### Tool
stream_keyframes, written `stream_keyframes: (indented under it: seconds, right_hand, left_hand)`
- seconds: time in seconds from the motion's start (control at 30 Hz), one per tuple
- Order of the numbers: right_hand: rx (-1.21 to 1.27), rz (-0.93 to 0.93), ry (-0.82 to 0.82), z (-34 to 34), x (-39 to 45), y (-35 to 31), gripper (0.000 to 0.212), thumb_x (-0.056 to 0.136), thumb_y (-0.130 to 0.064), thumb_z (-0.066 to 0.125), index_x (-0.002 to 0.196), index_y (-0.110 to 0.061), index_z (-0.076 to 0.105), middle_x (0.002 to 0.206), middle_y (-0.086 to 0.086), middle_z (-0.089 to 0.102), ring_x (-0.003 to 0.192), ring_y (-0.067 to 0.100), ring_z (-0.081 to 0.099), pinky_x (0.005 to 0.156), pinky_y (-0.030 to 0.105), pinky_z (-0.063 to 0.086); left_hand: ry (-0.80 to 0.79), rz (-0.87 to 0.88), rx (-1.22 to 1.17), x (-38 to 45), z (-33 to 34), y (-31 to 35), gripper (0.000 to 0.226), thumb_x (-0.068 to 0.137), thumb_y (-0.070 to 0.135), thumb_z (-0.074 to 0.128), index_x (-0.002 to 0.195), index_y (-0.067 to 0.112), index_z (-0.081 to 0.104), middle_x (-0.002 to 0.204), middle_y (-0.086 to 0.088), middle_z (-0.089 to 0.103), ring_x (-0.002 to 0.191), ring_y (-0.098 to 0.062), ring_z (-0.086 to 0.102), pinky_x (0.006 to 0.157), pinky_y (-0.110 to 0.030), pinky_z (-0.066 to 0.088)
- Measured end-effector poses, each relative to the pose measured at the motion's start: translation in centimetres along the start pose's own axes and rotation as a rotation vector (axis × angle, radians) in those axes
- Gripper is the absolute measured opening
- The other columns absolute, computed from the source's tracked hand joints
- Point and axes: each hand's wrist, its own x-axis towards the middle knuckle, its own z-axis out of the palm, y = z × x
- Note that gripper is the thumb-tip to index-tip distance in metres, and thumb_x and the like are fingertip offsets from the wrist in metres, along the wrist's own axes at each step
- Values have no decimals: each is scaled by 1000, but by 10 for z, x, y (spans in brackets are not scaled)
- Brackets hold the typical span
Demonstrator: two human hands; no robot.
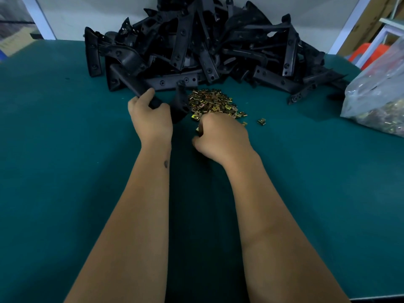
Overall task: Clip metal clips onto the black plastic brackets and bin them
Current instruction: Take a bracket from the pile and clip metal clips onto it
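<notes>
- Along the far edge of the green table (pixel 65 149): a heap of black plastic brackets (pixel 207 44).
- Left hand (pixel 150 119): fingers curled round one bracket (pixel 140 86) at the heap's near side.
- Right hand (pixel 220 136): fingers curled down at the near edge of the metal clips (pixel 209 101); whether it holds one cannot be told.
- Near the right edge: a clear bag (pixel 378 92).

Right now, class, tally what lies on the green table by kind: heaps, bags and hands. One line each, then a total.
Heaps of black brackets: 1
Heaps of metal clips: 1
Clear plastic bags: 1
Hands: 2, left hand, right hand
Total: 5
</notes>
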Motion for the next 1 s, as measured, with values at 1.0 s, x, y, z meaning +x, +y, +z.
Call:
stream_keyframes:
  seconds: [1.0]
  right_hand:
    - [374,174,317,8,9,-1,14,90,-9,57,97,-15,66,82,-2,64,72,21,59,59,34,48]
  left_hand:
    - [-276,-315,-620,-7,4,8,66,86,11,75,143,-3,44,111,-11,63,100,-20,64,79,-27,57]
